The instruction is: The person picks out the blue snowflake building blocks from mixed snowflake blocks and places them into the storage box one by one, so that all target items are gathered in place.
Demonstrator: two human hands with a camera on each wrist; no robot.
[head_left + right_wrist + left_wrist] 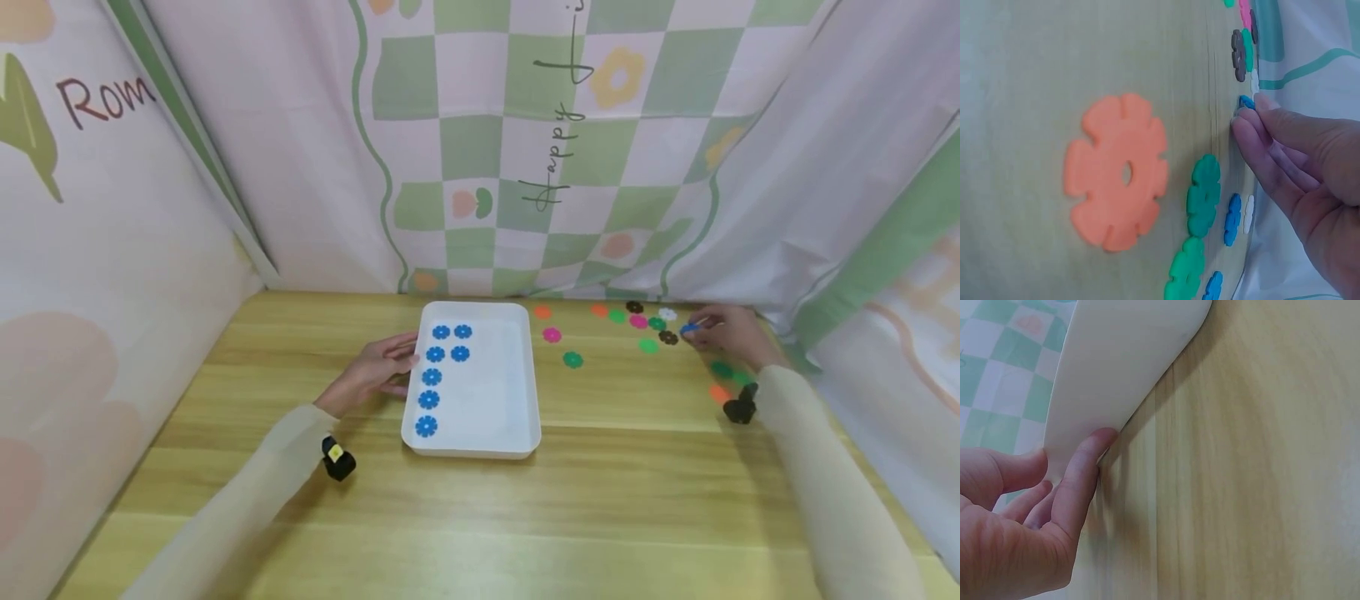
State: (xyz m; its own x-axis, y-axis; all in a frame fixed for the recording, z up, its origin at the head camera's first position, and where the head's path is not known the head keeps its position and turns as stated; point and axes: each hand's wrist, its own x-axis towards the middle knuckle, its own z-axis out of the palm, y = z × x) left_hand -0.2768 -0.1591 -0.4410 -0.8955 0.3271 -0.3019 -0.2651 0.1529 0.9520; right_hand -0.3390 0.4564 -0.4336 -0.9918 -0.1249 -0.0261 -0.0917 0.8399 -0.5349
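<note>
In the head view, a white tray holds several blue flower-shaped discs, in a column along its left side plus a short second column. My left hand rests against the tray's left side. The left wrist view shows that thumb by the rim and a fingertip on the outer wall, low near the table. Over at the far right, my right hand pinches a blue flower-shaped disc between thumb and fingers; most of it is hidden by the fingertips.
Loose flower discs lie right of the tray, among them a pink disc, a green disc and a brown disc. An orange disc and more blue discs lie near my right wrist. A patterned curtain borders the table's back edge.
</note>
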